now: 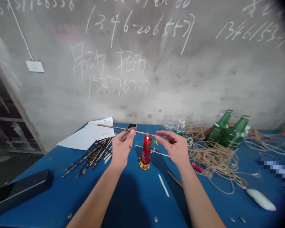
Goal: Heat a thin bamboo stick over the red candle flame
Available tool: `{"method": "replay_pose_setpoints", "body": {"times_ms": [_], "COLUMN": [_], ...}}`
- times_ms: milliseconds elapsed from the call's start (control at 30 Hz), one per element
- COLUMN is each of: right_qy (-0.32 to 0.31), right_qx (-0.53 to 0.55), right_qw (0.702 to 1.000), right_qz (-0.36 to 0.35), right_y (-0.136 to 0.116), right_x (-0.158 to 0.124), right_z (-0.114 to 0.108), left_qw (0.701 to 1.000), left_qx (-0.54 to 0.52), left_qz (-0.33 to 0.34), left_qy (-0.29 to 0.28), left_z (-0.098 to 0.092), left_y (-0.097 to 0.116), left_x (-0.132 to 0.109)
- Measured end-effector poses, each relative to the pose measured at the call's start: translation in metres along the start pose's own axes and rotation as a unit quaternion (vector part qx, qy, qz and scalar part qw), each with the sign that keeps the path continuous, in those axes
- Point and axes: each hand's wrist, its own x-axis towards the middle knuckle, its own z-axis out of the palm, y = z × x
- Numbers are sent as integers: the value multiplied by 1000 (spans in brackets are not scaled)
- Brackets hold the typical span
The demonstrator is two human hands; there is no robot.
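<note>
A thin brown mottled stick (114,127) is held nearly level between both hands, above a lit red candle (146,150) in a gold holder (144,164). My left hand (122,145) pinches it near its middle, left of the flame. At the right end of the stick, my right hand (174,145) has its thumb and fingers closed on it. The stick's left end sticks out past my left hand. Behind and beside the candle lies a thin pale stick (161,153) on the blue table (123,196).
Dark sticks (92,158) and white papers (78,137) lie at the left, near a black box-like object (21,191). Tangled cord (216,161), green bottles (237,131), a red lighter (197,167) and a white object (261,199) are at the right. A wall stands behind.
</note>
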Motion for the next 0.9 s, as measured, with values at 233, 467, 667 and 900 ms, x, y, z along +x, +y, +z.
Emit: {"method": "replay_pose_setpoints", "body": {"times_ms": [233,467,667,900], "right_qy": [-1,-5,-11,-22], "right_qx": [-22,-16,-22,-20], "right_qw": [1000,1000,999,999], "right_qz": [17,23,26,38], "right_y": [10,13,14,14], "right_x": [2,4,3,1], "right_z": [3,5,6,10], "left_qw": [1000,999,998,995], "left_qx": [21,27,59,78], "left_qz": [-2,15,-15,-60], "left_qy": [3,26,6,-9], "left_z": [-4,-10,-21,-34], "left_y": [-6,-9,-9,-10], "left_x": [4,9,15,23]}}
